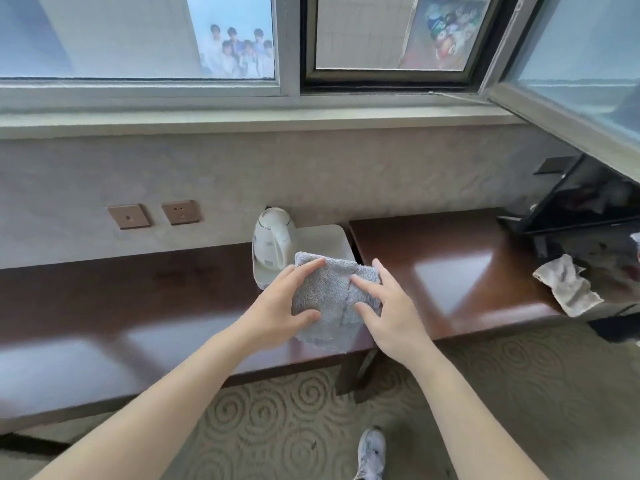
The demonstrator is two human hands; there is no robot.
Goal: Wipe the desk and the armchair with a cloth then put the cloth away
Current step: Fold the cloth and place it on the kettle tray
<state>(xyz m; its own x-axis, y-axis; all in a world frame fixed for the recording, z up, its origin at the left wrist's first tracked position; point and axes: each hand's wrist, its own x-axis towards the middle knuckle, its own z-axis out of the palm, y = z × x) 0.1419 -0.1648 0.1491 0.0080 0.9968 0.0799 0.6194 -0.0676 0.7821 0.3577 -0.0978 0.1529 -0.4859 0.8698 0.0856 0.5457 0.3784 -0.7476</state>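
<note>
Dark wood bench [121, 306] along the wall, bare stretch toward its left end. White kettle [273, 242] at the back edge, no readable label. Grey cloth [329, 303] above the front edge, left hand [277, 306] and right hand [391, 317] fingers curled, gripping its sides. Crumpled rag [568, 285] at the right end.

- Ahead of you a pale textured wall [311, 174] carries two bronze socket plates [154, 215] left of centre.
- Above it a grey sill [242, 119] runs under the windows [138, 39]; the right-hand casement [571, 81] swings open into the room.
- Daylight reflects in pale patches off the dark wood tops.
- Under you lies beige carpet [277, 410] with a spiral pattern.
- A black stand [581, 202] sits at far right.
</note>
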